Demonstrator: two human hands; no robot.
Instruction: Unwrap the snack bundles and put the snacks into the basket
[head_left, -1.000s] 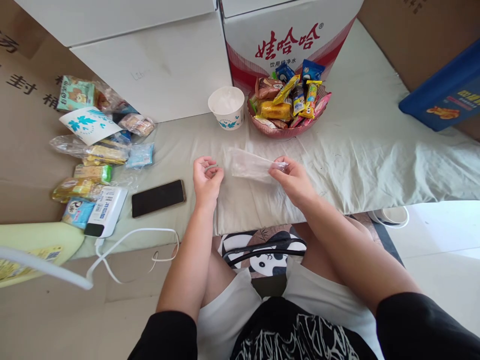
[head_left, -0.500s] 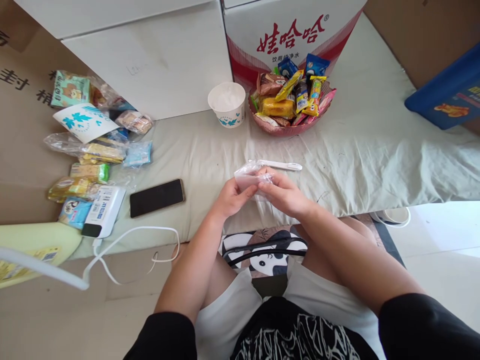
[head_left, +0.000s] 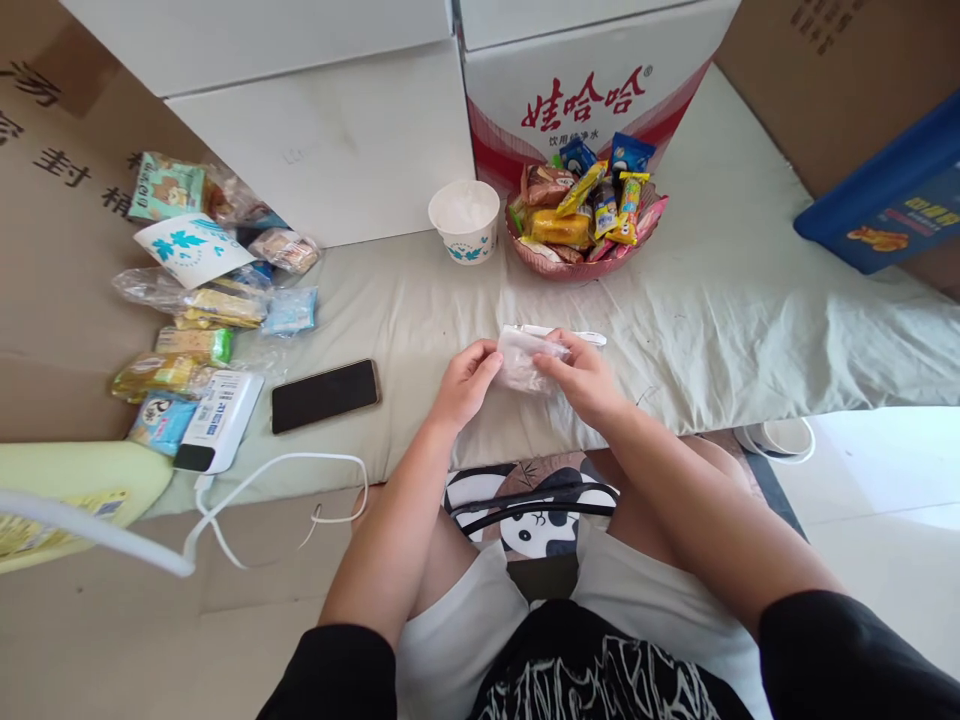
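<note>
A small clear plastic wrapper (head_left: pixel 521 358) is pinched between my left hand (head_left: pixel 465 380) and my right hand (head_left: pixel 581 378), just above the pale cloth (head_left: pixel 720 320) that covers the low surface. Both hands grip it, fingers closed on its two ends. Right behind the wrapper a white plastic spoon (head_left: pixel 577 338) lies flat on the cloth, partly hidden by my right fingers.
A white paper cup (head_left: pixel 465 220) and a pink bowl (head_left: pixel 577 262) of snack packets stand at the back, before a red-and-white carton (head_left: pixel 592 80). A black phone (head_left: pixel 325 396), a white power bank (head_left: pixel 219 422) with cable and several snack packs (head_left: pixel 202 310) lie at left.
One second ago my hands were apart, the right one holding the wrapper alone. They came together on the wrapper, and the spoon now lies on the cloth behind them.
</note>
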